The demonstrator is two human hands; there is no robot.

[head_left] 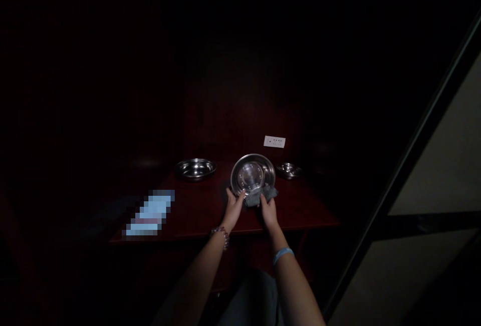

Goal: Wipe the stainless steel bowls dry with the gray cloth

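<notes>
A round stainless steel bowl (249, 176) is tilted up over the table, its shiny inside facing me. My left hand (234, 208) grips its lower left rim, thumb on the near side. With my right hand (268, 211) I pinch a dark grey cloth (254, 199) against the bowl's lower right rim. The fingers behind the bowl and cloth are hidden. To the left, a wide steel dish (196, 169) sits on the table. A smaller steel dish or stack of dishes (289, 170) stands to the right; I cannot tell how many.
The dark red table (210, 216) has its front edge just below my hands. A pixelated pale blue patch (150, 214) covers something at its left. A white socket panel (274, 141) is on the back wall. A dark-framed panel (432, 166) slants along the right.
</notes>
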